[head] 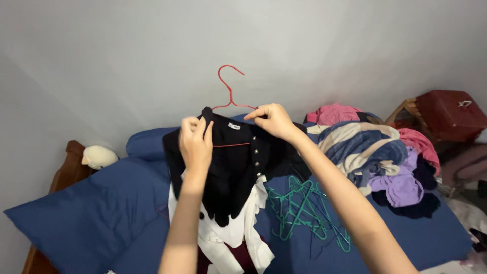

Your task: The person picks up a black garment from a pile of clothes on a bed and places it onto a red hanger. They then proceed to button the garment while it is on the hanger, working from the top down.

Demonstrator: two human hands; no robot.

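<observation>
At the far left we see a cream stuffed toy (99,157) by the wooden bed frame (65,175), then the blue bedsheet (81,213) spreading under everything. Held up over the bed in front of the grey wall (127,61) is the black jacket (228,167), with a white garment (228,238) hanging below its hem.

Our left hand (195,142) is clenched on the jacket's collar and shoulder, fingers curled over the cloth. Just to the right, the red wire hanger (229,91) rises from the neck opening, hook uppermost. Our right hand (274,121) pinches the other shoulder where the hanger's arm runs into the fabric.

We judge the jacket to be soft and fairly light, limp enough to sag wherever it is unsupported; the row of buttons (256,157) and the red piping give the front a little body. The thin wire hanger looks springy and easy to bend, so the shoulders and collar seem the sound places to hold, not the hook.

Further right, a tangle of green hangers (304,213) lies on the sheet, then a heap of mixed clothes (375,152), and a dark red box (449,114) on a wooden stand.
</observation>
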